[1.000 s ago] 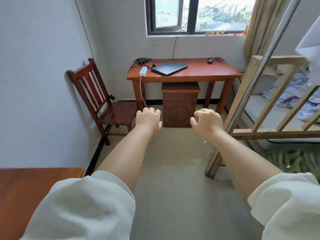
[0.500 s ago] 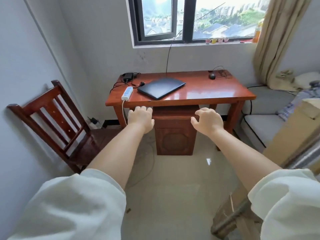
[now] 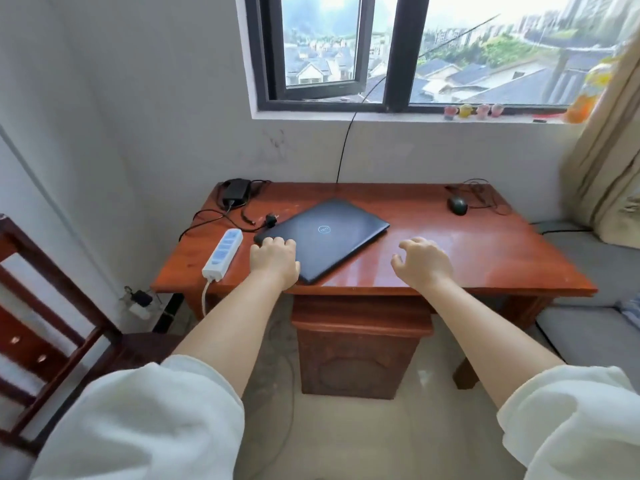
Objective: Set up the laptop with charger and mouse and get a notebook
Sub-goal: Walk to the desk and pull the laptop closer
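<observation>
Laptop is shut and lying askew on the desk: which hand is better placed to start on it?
Left, probably. The left hand already lies over the near-left corner of the closed laptop, while the right hand hovers open over bare desk, to the right of the laptop and clear of its edge.

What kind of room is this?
Probably a bedroom or dorm room: a wooden desk with a closed laptop under a window, and a cushioned mattress beside it.
</observation>
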Motion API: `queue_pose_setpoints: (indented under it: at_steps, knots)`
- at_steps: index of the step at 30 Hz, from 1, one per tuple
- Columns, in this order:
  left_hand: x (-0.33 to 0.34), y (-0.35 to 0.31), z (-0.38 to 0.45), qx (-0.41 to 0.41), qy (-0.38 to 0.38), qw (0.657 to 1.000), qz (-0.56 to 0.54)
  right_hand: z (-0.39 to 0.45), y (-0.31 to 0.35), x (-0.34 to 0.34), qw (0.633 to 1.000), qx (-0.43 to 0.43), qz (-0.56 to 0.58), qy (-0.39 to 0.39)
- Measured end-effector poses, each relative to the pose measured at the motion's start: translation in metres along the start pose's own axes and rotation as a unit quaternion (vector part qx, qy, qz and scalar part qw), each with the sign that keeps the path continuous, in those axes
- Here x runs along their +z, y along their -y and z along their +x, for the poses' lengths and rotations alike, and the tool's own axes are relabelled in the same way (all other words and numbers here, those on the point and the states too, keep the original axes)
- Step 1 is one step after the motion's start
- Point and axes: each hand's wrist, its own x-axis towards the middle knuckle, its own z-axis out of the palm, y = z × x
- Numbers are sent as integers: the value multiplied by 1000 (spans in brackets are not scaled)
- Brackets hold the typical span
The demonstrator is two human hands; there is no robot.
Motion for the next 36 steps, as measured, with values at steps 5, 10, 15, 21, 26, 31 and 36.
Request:
queue_pose_setpoints:
  at_steps: [5,10,15,21,26,31,36]
  knots:
    - [28,18,112,-51,45,997,-33,108,-4,34,998,32,12,44]
    - [76,20,191,-104,112,987,-48,208,-16,85,992,27,-28,123]
    - [112,26,244,-191,152,967,-75,311,-22,141,982,-16,-60,181]
    - [158,20,276,-427,168,854,-243,397,-25,213,968,-19,-13,248]
    - [178,6,296,-556,136,746,-339,429,-19,251,964,81,68,246]
    - [184,-1,308,-628,127,672,-372,440,-9,261,951,153,99,250]
    - [181,1,311,-608,147,692,-361,428,-28,249,931,212,136,263]
